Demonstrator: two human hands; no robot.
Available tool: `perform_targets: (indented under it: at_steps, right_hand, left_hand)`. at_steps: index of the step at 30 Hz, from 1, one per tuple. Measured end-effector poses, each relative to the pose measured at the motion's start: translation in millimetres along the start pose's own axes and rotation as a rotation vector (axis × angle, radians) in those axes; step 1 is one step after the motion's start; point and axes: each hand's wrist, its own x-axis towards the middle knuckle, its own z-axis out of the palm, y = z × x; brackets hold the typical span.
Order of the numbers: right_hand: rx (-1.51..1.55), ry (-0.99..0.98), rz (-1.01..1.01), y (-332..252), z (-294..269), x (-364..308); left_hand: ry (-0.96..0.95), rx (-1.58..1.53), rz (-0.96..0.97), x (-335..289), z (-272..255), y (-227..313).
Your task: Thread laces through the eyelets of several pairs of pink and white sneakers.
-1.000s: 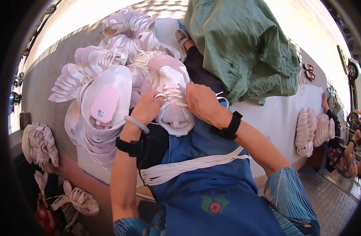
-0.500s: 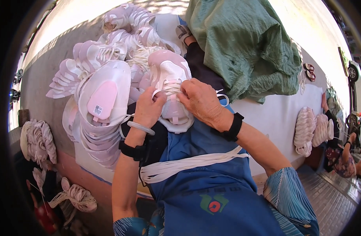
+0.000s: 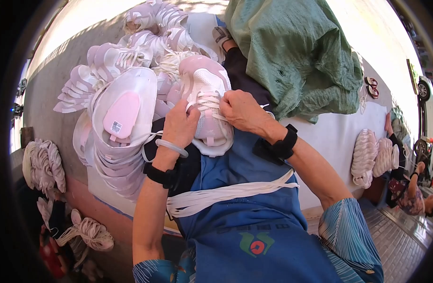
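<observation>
A pink and white shoe upper (image 3: 203, 75) lies over my lap, its toe pointing away from me. White shoelace (image 3: 208, 100) crosses its front in several rows. At the left edge of the lacing, my left hand (image 3: 181, 125) is closed in a pinch on the lace. My right hand (image 3: 244, 112) is closed on the lace at the opposite edge, knuckles up. The fingertips of both hands are partly hidden. Across my blue apron (image 3: 254, 221) lies a bundle of loose white laces (image 3: 226, 194).
To the left, stacked shoe uppers (image 3: 119, 172) and a pale one with a pink patch (image 3: 122, 115) sit beside a further heap (image 3: 150, 45). A green woven sack (image 3: 296, 61) stands ahead right. More bundled uppers (image 3: 365, 158) lie far right near another person (image 3: 409, 193).
My hands have moved apart, the right one outward to the right and the left slightly left. More of the crossed lacing shows between them.
</observation>
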Motion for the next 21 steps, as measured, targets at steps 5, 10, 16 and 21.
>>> perform_targets:
  at_steps: [5, 10, 16, 21]
  right_hand:
    - [-0.051, -0.001, 0.080, -2.1, -1.5, -0.9]
    - [0.036, 0.027, 0.140, 4.2, 2.6, 1.2]
    - [0.051, 0.075, 0.108, 6.7, 7.2, -2.0]
    - [0.028, 0.083, 0.012, 5.3, 3.8, -4.8]
  left_hand:
    - [0.040, 0.136, -0.054, 2.3, 7.1, 0.7]
    - [0.051, 0.127, -0.027, 2.1, 4.8, 3.3]
    - [0.082, 0.075, -0.020, 4.4, 3.3, -15.1]
    - [0.059, -0.042, 0.033, -6.1, 2.8, -10.3]
